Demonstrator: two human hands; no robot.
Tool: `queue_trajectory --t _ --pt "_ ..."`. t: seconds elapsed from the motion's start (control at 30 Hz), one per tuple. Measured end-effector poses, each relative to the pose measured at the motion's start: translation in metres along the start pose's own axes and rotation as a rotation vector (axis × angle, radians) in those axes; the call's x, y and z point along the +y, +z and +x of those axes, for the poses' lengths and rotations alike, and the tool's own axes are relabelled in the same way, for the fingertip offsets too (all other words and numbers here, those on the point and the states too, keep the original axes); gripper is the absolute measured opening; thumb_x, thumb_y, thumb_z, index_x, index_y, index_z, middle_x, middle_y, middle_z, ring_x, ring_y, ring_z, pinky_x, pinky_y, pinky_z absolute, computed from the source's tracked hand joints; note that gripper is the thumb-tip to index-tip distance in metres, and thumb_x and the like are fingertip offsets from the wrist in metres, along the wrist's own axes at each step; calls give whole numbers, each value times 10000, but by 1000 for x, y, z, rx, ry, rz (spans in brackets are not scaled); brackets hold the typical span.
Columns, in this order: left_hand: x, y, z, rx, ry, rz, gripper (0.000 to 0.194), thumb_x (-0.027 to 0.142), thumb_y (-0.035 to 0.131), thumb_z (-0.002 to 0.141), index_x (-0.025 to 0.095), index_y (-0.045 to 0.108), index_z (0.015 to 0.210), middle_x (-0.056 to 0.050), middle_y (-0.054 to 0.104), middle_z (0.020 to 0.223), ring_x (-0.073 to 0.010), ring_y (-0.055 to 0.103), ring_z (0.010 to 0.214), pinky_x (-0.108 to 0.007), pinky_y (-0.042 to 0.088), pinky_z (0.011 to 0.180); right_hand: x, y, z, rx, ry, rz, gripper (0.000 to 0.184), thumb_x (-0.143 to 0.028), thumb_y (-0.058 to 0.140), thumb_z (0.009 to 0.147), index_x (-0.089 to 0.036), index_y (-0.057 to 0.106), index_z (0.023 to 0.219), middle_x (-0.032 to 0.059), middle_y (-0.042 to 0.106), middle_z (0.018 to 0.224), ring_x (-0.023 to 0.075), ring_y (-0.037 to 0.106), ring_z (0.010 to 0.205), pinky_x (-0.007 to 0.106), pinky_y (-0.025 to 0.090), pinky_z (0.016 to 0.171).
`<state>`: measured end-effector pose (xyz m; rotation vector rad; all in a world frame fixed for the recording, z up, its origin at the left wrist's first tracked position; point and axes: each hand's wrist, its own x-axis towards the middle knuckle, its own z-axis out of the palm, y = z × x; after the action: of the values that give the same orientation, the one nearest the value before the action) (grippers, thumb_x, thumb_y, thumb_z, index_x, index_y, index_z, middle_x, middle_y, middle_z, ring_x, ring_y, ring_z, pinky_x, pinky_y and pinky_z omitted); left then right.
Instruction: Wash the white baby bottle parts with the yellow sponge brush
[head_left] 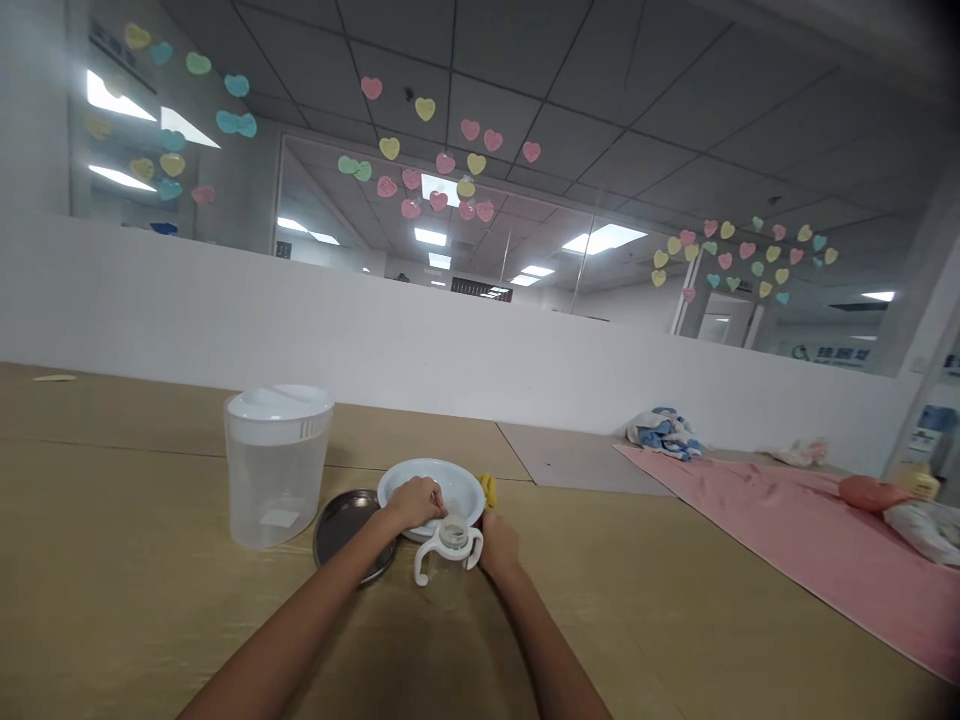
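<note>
A clear bottle with a wide open mouth and a white two-armed handle ring point(425, 562) stands in front of a white bowl point(396, 480). My left hand point(418, 503) reaches over the bowl, its fingers curled together just behind the bottle's mouth point(454, 531); what they pinch is too small to make out. My right hand point(499, 543) is closed at the bottle's right side, against the handle, with its fingertips partly hidden. Behind that hand, a yellow thing point(488, 489) shows beside the bowl's rim. Under my left forearm lies a round dark metal tray point(345, 522).
Left of the tray stands a translucent lidded bucket point(276, 480). A pink cloth point(787, 530) covers the table's right side, with a blue-and-white cloth point(664, 434) at its far edge and an orange-red item point(870, 493) on it. A white wall point(450, 355) closes off the back.
</note>
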<state>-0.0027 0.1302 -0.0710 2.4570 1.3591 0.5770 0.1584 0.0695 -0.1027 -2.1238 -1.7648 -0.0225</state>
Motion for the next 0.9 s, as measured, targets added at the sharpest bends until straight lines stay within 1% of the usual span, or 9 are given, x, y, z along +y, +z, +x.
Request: queue_trajectory --t 0.1,0.17,0.33,0.47,0.6,0.67,0.77,0.9 --pt "-1 0 -2 45 -7 -17 175 327 592 688 179 669 741 -45 663 732 -169 590 687 -234 383 590 -1 0 0 -39 -6 -21 207 -254 488 824 -180 612 972 125 669 895 211 631 811 265 401 664" --pt "0 0 -4 76 -10 -25 198 349 570 707 177 662 738 -48 657 736 -173 582 696 -242 373 597 -1 -2 0 -45 -6 -22 221 -248 486 823 -177 606 995 133 666 918 216 631 826 266 399 668" --pt "-1 -1 -6 106 7 -56 168 312 536 713 178 637 702 -33 642 701 -171 571 694 -241 355 594 -4 -5 -1 -62 -20 -21 234 -248 504 796 -170 623 982 144 667 942 239 632 839 274 400 648" --pt "-3 -1 -8 151 6 -85 155 267 480 737 180 607 723 -30 631 711 -169 562 701 -244 356 614 -4 -4 -1 -56 -11 -11 218 -230 479 805 -164 629 949 149 669 940 243 628 850 276 394 641" --pt "-3 -2 -12 203 35 -155 175 297 441 777 184 567 730 -22 607 691 -170 553 688 -252 360 624 -4 -3 0 -45 21 -1 198 -232 477 800 -167 629 909 141 672 911 231 627 828 270 389 632" --pt "-5 -1 -13 237 47 -207 193 320 425 791 187 550 728 -17 599 686 -170 553 687 -257 368 633 -3 -3 0 -23 54 7 221 -218 433 816 -167 619 924 130 672 904 219 627 822 263 386 623" --pt "-8 1 -11 291 48 -305 209 347 413 795 188 534 734 -15 604 697 -170 564 709 -266 396 664 0 -4 3 44 136 54 274 -179 366 829 -151 595 978 118 669 922 217 626 829 262 381 611" --pt "-13 2 -7 354 11 -464 238 379 398 783 181 526 749 -30 627 744 -175 593 750 -279 439 688 4 -4 7 198 207 163 380 -153 299 843 -135 485 1174 108 656 981 203 619 845 257 380 615"
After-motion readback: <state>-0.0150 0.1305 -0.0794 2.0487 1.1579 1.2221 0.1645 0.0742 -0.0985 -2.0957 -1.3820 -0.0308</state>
